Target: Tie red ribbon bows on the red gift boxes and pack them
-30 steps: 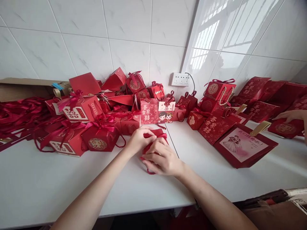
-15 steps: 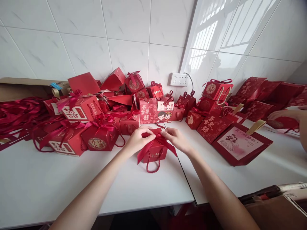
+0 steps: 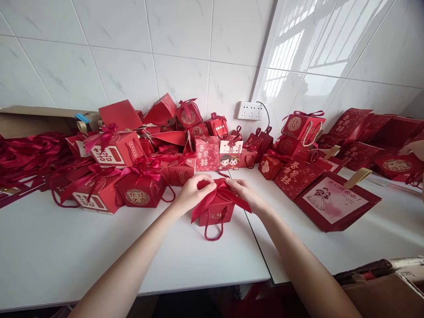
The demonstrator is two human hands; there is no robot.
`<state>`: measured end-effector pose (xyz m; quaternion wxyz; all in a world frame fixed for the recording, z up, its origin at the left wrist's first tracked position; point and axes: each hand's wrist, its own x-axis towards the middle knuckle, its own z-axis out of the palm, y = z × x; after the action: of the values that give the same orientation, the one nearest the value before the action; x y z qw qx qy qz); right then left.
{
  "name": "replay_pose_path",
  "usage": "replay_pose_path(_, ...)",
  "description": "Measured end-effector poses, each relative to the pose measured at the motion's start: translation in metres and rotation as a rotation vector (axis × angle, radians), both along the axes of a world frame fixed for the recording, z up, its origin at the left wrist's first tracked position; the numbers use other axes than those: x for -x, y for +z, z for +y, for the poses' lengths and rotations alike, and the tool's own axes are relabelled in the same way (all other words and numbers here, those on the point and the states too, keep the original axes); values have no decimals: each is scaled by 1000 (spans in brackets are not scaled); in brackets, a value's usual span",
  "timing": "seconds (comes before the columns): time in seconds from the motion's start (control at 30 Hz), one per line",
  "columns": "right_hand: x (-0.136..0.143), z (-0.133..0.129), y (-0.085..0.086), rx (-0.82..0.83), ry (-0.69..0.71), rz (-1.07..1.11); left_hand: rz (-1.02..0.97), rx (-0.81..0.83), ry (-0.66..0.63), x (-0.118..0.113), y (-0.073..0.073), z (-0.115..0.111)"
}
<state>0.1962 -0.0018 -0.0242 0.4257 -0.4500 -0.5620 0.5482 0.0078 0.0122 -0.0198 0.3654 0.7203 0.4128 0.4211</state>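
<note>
A small red gift box stands upright on the white table between my hands, its twisted rope handle hanging down the near side. Red satin ribbon lies across its top, with loose ends spreading left and right. My left hand pinches the ribbon at the top left of the box. On the other side, my right hand has its fingers closed on the ribbon at the top right. The fingers partly cover the knot or loop between them.
Several finished-looking red boxes with bows are piled at the left, near a heap of loose ribbon. A larger bag-shaped box stands at the right. Another person's hand is at the far right. A power strip is on the tiled wall.
The view has shifted slightly, moving everything a little to the right. My hands stay on the ribbon; its right end spreads farther out. The other person's hand has moved right.
</note>
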Motion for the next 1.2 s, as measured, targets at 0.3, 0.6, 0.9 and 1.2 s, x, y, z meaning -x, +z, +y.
replay_pose_path(0.3, 0, -2, 4, 57, -5, 35, 198, 197, 121, 19, 9, 3)
replay_pose_path(0.6, 3, -4, 3, -12, -20, 123, 80, 69, 206, 17, 0, -12)
replay_pose_path(0.9, 1, 2, -11, 16, 29, 266, 161, 13, 329, 12, -6, -14)
replay_pose_path(1.2, -3, 5, -12, -53, 43, 152, 119, -24, 343, 12, -10, -14)
